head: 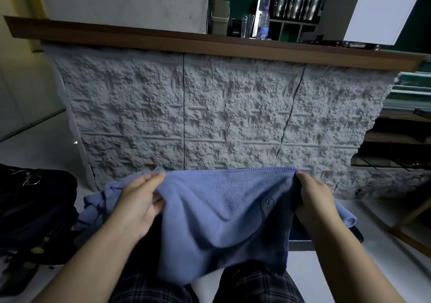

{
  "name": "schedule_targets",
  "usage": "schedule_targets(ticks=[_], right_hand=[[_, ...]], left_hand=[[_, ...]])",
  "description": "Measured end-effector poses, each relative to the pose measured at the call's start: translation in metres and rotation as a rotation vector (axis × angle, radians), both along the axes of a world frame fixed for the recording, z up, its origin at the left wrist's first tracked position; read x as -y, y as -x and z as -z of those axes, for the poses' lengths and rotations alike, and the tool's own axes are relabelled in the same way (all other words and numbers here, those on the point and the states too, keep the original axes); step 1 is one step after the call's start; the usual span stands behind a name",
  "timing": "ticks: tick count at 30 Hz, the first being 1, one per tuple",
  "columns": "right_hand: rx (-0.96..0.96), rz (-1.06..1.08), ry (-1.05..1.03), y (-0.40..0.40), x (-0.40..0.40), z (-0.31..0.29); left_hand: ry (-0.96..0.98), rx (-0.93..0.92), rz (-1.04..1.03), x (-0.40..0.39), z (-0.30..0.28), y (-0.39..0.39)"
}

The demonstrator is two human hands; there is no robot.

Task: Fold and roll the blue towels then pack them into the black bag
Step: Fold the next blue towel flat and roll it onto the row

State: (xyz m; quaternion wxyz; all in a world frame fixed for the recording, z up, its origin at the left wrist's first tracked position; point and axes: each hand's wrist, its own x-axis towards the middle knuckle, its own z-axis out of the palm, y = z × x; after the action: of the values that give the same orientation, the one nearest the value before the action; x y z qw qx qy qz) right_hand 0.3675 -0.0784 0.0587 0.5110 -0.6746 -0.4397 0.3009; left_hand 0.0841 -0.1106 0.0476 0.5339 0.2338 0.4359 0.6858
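A grey rough-textured counter front (233,111) fills the view, a wooden ledge (163,40) along its top. Just below its base hangs a blue towel (224,214), stretched wide by its stitched upper hem — the left hand (140,200) pinches one corner, the right hand (314,200) grips the other, fingers curled into the cloth. More blue cloth (95,207) lies bunched beside the left hand. The black bag (35,209) sits left of the counter's base — on the floor.
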Motion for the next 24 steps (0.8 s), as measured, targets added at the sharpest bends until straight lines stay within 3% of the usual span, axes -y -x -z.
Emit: schedule_targets(ticks=[3, 4, 8, 12, 20, 24], right_hand=[[-0.111, 0.02, 0.072, 0.015, 0.003, -0.015], [-0.226, -0.045, 0.037, 0.016, 0.004, -0.017], [-0.539, -0.264, -0.112, 0.044, 0.026, -0.022], [-0.353, -0.458, -0.224, 0.069, 0.045, -0.027], [-0.052, -0.688, -0.362, 0.088, 0.075, -0.041], [0.04, -0.717, -0.379, 0.093, 0.077, -0.042]], left_hand=[[-0.086, -0.04, 0.076, 0.017, -0.017, -0.013], [-0.131, -0.083, 0.12, 0.023, -0.022, -0.017], [-0.301, -0.475, 0.244, 0.045, -0.034, -0.033], [-0.394, -0.677, 0.377, 0.054, -0.036, -0.048], [-0.599, -1.165, 0.0, 0.052, -0.042, -0.044], [-0.611, -1.191, -0.062, 0.05, -0.04, -0.041]])
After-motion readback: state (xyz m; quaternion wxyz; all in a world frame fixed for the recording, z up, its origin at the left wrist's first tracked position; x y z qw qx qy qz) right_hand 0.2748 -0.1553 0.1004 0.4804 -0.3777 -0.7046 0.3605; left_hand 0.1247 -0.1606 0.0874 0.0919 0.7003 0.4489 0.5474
